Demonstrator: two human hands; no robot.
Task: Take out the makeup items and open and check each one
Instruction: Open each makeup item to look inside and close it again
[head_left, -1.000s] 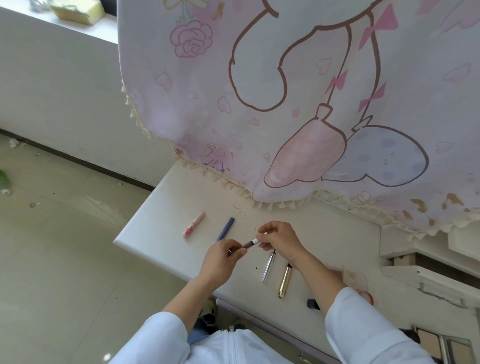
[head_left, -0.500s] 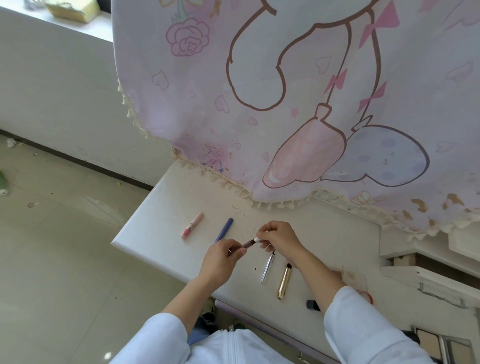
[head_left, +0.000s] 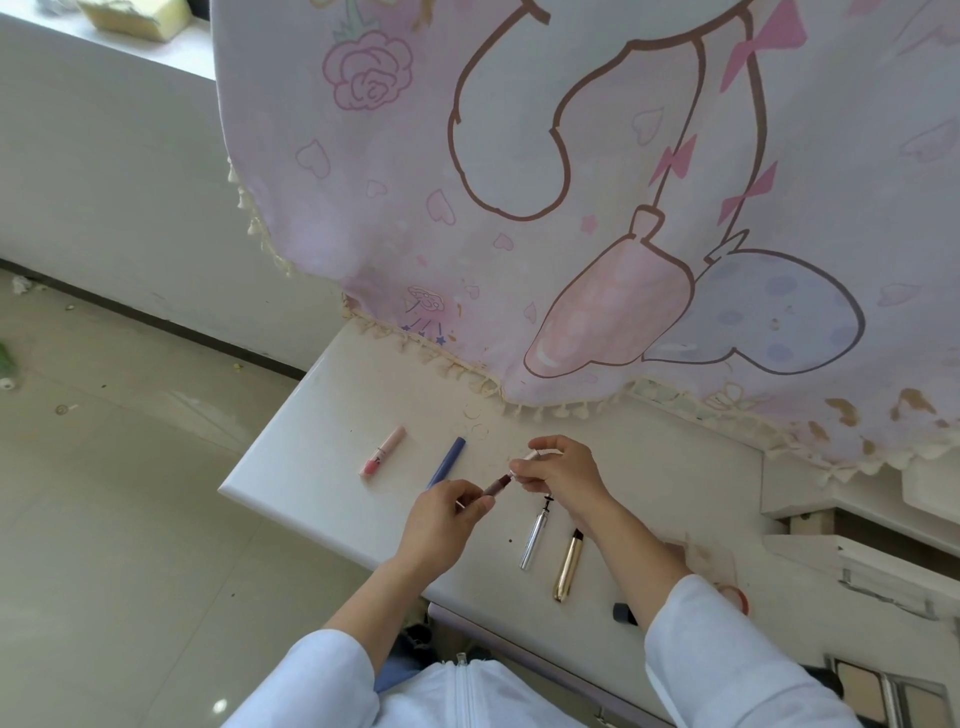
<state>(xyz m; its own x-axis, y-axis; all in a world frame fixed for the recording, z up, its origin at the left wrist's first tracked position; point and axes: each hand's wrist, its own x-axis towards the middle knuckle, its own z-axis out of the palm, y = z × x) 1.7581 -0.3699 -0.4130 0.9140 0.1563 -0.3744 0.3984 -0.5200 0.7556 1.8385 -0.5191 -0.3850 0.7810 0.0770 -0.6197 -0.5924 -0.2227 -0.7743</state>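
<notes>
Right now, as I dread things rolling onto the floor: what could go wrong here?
The gold metallic tube lies near the front edge of the white table, beside the right forearm; a nudge could roll it off. The brown tube, pinched between the left hand and the right hand, might slip.

Tabletop (head_left: 311, 462) passable left of pink tube (head_left: 383, 452); cloth (head_left: 571, 208) overhangs the far side; clear tube (head_left: 535, 540) and gold tube (head_left: 568, 569) obstruct near edge.

Brown lip tube (head_left: 497, 484) held aloft; pink tube (head_left: 383, 451), blue pencil (head_left: 447, 461), silver tube (head_left: 535, 540), gold tube (head_left: 568, 566) lie flat.
</notes>
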